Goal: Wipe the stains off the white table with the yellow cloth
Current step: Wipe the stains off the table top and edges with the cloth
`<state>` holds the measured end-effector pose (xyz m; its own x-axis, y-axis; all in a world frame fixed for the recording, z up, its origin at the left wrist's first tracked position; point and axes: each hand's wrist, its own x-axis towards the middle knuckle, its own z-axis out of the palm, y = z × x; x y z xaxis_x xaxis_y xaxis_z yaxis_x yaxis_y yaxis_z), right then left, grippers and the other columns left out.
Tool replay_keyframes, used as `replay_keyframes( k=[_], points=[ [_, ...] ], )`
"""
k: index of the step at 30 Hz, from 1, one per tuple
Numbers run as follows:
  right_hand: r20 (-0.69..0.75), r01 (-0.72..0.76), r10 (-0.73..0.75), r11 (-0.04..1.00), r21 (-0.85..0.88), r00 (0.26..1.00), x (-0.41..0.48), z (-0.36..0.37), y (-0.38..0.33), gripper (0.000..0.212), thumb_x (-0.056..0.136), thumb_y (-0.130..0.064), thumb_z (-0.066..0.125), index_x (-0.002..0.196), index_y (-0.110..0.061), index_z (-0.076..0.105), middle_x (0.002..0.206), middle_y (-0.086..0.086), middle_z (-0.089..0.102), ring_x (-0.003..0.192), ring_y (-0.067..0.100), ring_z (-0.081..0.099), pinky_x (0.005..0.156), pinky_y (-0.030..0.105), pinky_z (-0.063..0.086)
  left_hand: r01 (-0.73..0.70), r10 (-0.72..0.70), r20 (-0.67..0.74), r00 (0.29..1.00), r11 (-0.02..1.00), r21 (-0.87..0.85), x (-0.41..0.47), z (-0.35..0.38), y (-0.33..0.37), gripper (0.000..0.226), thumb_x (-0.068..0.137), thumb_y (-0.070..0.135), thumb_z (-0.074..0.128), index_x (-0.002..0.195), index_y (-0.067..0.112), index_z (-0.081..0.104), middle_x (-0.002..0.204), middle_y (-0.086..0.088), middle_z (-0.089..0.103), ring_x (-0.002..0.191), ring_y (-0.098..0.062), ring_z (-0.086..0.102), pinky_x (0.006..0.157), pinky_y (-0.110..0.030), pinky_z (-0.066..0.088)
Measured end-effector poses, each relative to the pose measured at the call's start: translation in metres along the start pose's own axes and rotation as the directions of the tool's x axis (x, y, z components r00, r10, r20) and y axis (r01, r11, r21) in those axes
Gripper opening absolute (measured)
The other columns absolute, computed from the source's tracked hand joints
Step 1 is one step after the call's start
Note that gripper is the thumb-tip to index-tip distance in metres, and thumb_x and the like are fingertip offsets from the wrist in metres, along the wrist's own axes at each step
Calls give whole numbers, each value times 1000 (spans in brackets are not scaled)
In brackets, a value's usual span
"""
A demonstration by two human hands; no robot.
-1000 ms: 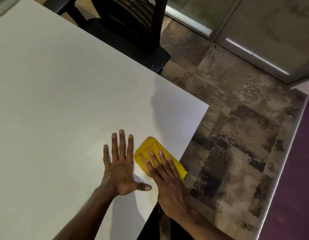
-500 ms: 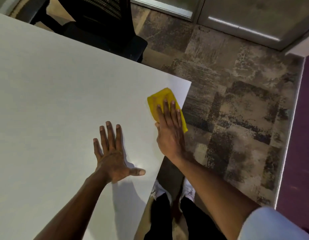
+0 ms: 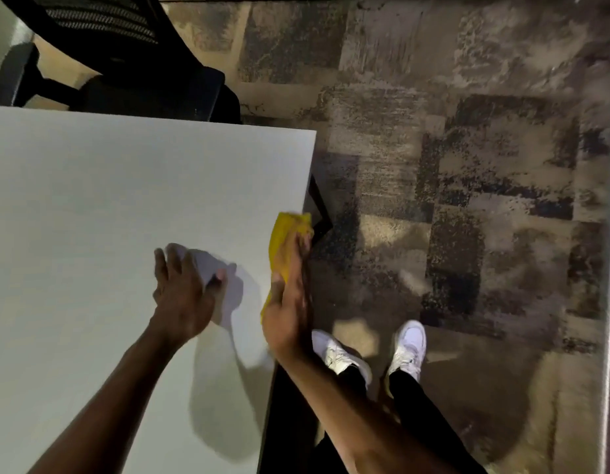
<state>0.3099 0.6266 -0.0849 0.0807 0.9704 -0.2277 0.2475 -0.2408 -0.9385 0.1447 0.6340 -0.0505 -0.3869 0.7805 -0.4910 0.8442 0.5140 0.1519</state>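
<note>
Right hand (image 3: 287, 302) pressed the yellow cloth (image 3: 285, 244) on the white surface (image 3: 125, 200) at its right edge, below the far-right corner, fingers together and clamped on it. Left hand (image 3: 182, 285) rested just beside, fingers blurred, spread unclear. Black chair (image 3: 125, 53) beyond the far edge.

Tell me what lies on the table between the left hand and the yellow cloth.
Nothing but bare white table, partly shaded by the left hand. The head view shows no object before the cloth under the right hand.

Yellow cloth (image 3: 285, 241), white table (image 3: 125, 200)
</note>
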Motion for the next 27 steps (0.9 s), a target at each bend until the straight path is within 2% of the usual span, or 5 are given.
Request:
replay_keyframes(
  k=[3, 6, 12, 17, 27],
  points=[
    [27, -120, 119, 991, 61, 993, 28, -7, -3, 71, 100, -12, 40, 169, -17, 22, 178, 2, 21, 165, 18, 25, 129, 47, 34, 25, -25, -127, 992, 1000, 4, 24, -4, 27, 57, 109, 35, 52, 140, -13, 50, 156, -41, 42, 155, -57, 26, 132, -59, 14],
    [42, -54, 48, 989, 141, 998, 21, -21, 1, 64, 102, -3, 41, 165, -5, 27, 176, 8, 26, 164, 21, 28, 129, 50, 35, -34, 44, -173, 984, 998, 60, 44, -4, 68, 72, 109, 47, 46, 138, -18, 51, 155, -49, 39, 156, -60, 24, 134, -54, 8],
    [236, -114, 66, 973, 199, 970, -19, -52, 11, 61, 111, -10, 41, 168, -23, 22, 178, -9, 20, 163, -3, 16, 133, 21, 17, -76, 93, -213, 973, 993, 86, 79, 2, 136, 89, 111, 54, 46, 167, -10, 19, 177, -37, -6, 168, -47, -12, 136, -50, -5],
    [276, -209, 133, 940, 270, 952, 43, -51, 7, 56, 115, -14, 39, 168, -21, 23, 178, -6, 20, 165, 8, 21, 133, 34, 24, 14, -15, -145, 989, 1000, -10, 88, 16, 147, 93, 112, 57, 39, 172, 6, -11, 180, -15, -25, 167, -30, -25, 135, -50, -13],
    [174, -138, 94, 957, 257, 980, 52, -34, 12, 55, 115, -17, 40, 168, -21, 27, 179, -6, 17, 165, 5, 15, 133, 39, 28, 63, -64, -130, 989, 998, -14, 95, 18, 146, 93, 111, 58, 41, 172, 12, -13, 181, -8, -26, 168, -24, -25, 135, -46, -14]
  ],
)
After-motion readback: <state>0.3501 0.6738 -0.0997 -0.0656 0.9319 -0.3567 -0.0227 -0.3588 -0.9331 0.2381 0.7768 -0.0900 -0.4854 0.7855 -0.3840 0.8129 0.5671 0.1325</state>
